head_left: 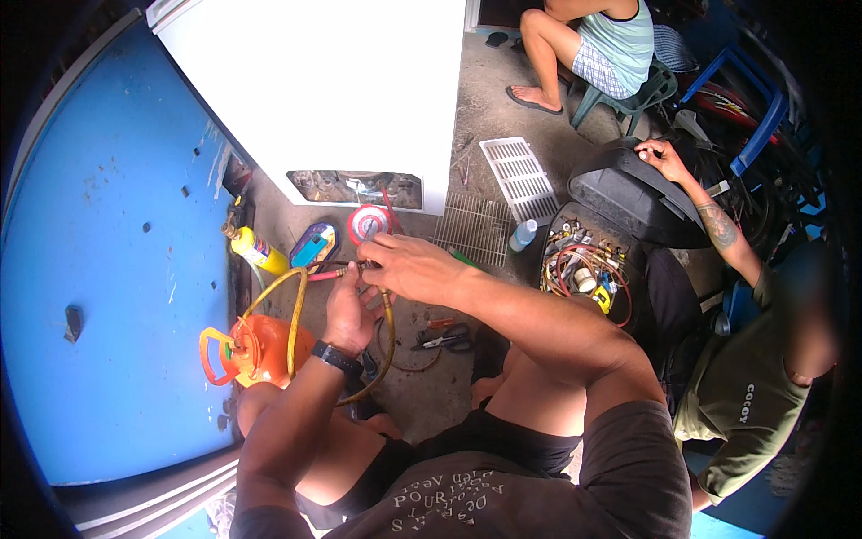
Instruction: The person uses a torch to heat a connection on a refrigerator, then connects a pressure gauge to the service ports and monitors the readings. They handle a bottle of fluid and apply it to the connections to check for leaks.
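My left hand [348, 310] is closed around a hose fitting below a red-rimmed gauge [368, 218]. My right hand [404, 269] grips the same junction from the right, its fingertips partly hiding it. A yellow hose [387, 346] hangs from there and loops left toward an orange gas cylinder [274, 350]. A red hose [323, 276] also meets the junction. A yellow canister [260, 252] stands at the left, beside a blue tray [301, 256] with a teal item. Behind the gauge, a white appliance [314, 81] has its lower compartment [319, 187] open.
A blue panel [108, 287] borders the left. Grilles [512, 171], a bottle [523, 235] and scissors [449, 339] lie around me. An open toolbox [566, 269] holds fittings. A co-worker [736, 404] at right touches its black lid [611, 198]. Another person [611, 45] sits behind on a stool.
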Tool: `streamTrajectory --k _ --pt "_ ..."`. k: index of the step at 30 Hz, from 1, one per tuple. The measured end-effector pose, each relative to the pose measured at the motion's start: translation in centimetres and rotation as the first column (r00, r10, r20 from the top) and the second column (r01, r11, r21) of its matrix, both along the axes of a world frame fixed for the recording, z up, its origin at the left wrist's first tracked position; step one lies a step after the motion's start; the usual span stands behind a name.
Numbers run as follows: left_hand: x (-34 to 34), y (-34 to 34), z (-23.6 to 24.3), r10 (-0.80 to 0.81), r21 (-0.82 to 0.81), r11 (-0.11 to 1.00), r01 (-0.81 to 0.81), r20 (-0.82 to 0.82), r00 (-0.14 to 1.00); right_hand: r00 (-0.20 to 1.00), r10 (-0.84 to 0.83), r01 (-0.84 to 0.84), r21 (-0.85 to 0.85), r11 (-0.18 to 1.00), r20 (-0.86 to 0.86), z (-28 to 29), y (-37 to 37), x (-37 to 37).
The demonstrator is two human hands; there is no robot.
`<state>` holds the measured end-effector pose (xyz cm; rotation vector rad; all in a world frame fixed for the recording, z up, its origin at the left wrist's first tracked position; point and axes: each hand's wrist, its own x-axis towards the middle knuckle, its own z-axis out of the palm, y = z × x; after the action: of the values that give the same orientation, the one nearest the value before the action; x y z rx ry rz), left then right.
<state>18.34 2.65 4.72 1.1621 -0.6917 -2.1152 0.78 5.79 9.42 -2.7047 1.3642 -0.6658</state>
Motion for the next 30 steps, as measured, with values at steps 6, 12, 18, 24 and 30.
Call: streamTrajectory --k 6,12,18,24,30 --pt "-0.12 0.01 0.11 0.004 0.001 1.000 -0.004 0.003 1.000 0.999 -0.002 0.001 0.016 1.000 0.035 -0.14 0.03 -0.07" --pt "-0.20 0.04 0.14 0.011 0.004 1.000 -0.011 0.003 1.000 1.000 0.003 -0.004 0.035 0.999 0.029 -0.19 -0.14 -0.27" --pt "-0.26 -0.02 0.20 -0.001 0.006 1.000 0.001 -0.003 1.000 1.000 0.008 -0.008 0.030 1.000 0.004 -0.03 -0.24 -0.69" --pt "-0.17 0.00 0.09 0.005 0.009 1.000 -0.005 -0.008 1.000 1.000 -0.004 0.005 0.037 0.999 -0.031 0.08 -0.16 -0.61" --pt "-0.26 0.12 0.23 0.008 0.004 1.000 -0.008 0.004 1.000 0.997 -0.046 0.050 0.070 0.996 -0.056 0.02 -0.08 -0.47"
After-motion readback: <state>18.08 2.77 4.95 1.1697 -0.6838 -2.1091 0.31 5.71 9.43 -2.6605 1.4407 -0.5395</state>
